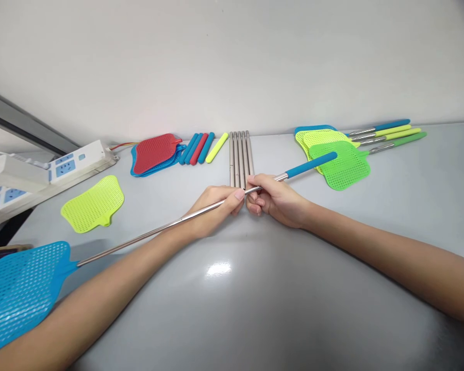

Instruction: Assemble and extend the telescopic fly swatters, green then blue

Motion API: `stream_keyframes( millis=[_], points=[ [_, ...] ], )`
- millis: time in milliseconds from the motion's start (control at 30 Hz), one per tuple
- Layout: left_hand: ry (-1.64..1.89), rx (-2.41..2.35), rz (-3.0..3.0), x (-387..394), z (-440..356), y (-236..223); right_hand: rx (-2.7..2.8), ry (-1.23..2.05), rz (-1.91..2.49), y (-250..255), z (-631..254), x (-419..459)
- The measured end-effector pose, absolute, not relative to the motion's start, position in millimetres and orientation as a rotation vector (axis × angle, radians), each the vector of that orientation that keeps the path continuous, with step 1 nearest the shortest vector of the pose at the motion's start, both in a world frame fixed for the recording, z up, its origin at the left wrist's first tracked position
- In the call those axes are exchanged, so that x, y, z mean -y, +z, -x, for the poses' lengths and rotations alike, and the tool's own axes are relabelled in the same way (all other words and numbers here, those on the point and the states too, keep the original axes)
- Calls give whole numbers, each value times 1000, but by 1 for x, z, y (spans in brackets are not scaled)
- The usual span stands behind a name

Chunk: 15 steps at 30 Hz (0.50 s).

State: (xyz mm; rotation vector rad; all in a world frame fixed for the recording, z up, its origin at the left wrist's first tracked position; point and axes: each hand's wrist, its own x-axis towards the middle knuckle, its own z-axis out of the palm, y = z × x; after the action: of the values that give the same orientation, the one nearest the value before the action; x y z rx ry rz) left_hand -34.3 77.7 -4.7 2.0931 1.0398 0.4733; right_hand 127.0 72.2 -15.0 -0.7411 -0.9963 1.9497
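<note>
A blue telescopic fly swatter (150,234) stretches slantwise across the view, its metal rod drawn out long. Its perforated blue head (27,288) is at the lower left, beside my left forearm, and its blue grip (311,165) points to the upper right. My left hand (220,203) is closed around the rod near the middle, thumb on top. Just right of it, my right hand (272,198) pinches the rod's thicker part below the grip. Behind both hands lie several metal rods (239,157) side by side, their near ends partly hidden.
Left of the rods lie several loose grips (199,148), red and blue swatter heads (156,153), and a yellow head (95,203). A white power strip (81,159) stands far left. Several swatters with handles, a green one (342,167) frontmost, lie at right near the wall.
</note>
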Motion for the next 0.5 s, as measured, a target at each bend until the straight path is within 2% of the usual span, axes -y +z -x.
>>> stream_keyframes(
  millis=[500],
  points=[
    [479, -1045, -2084, -78, 34, -5, 998, 1949, 734, -15, -127, -72]
  ],
)
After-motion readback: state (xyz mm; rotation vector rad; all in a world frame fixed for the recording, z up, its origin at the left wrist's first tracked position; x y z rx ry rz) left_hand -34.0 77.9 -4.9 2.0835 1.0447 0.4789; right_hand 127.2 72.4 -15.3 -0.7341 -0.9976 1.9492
